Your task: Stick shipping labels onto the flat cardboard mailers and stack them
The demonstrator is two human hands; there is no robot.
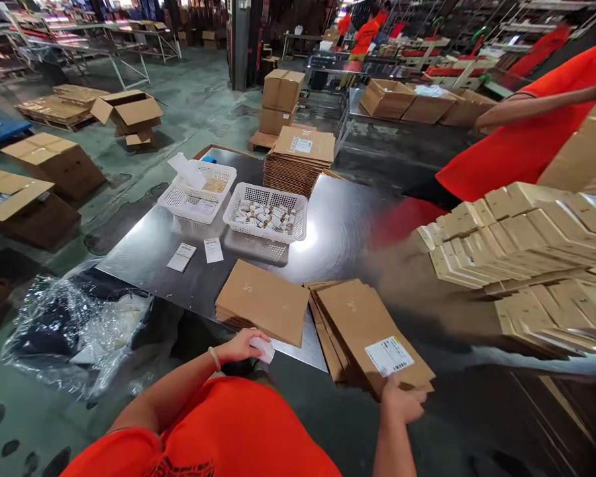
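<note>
Head view: my right hand [402, 401] grips the near end of the labelled flat carton [372, 334], topmost of a fanned stack overhanging the steel table [338, 225] edge. My left hand [246, 346] is curled around a small white object [264, 349], just beside a second carton stack [263, 301] lying left of the first.

Labelled flat cardboard stack [370, 331] at table edge, small white paper [264, 348] beside
</note>
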